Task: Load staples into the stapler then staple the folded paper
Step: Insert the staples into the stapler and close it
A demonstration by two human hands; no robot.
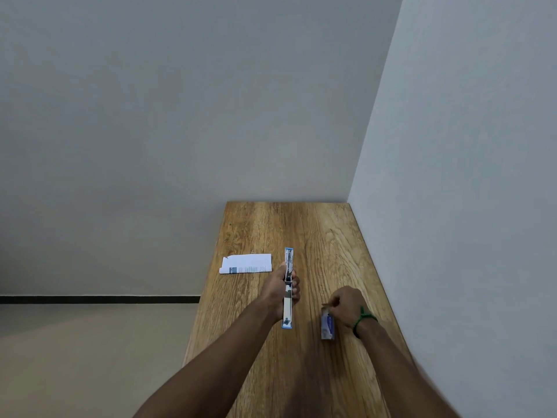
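We find the stapler [288, 288] swung fully open, its two halves lying in one long line along the wooden worktop [316, 230], running near to far. The left hand [278, 289] is closed around its middle and holds it in place. Right of it and nearer, the right hand [346, 306] has its fingers curled at the open far end of a small staple box [327, 325] lying on the worktop; we cannot tell whether a strip of staples is pinched between the fingers. The folded paper [246, 263] lies flat at the left edge of the worktop, just beyond the left hand and apart from the stapler, with no hand on it. We judge the task to be early: the stapler is opened for loading, no staples are visibly in the channel, and closing and stapling the paper remain.
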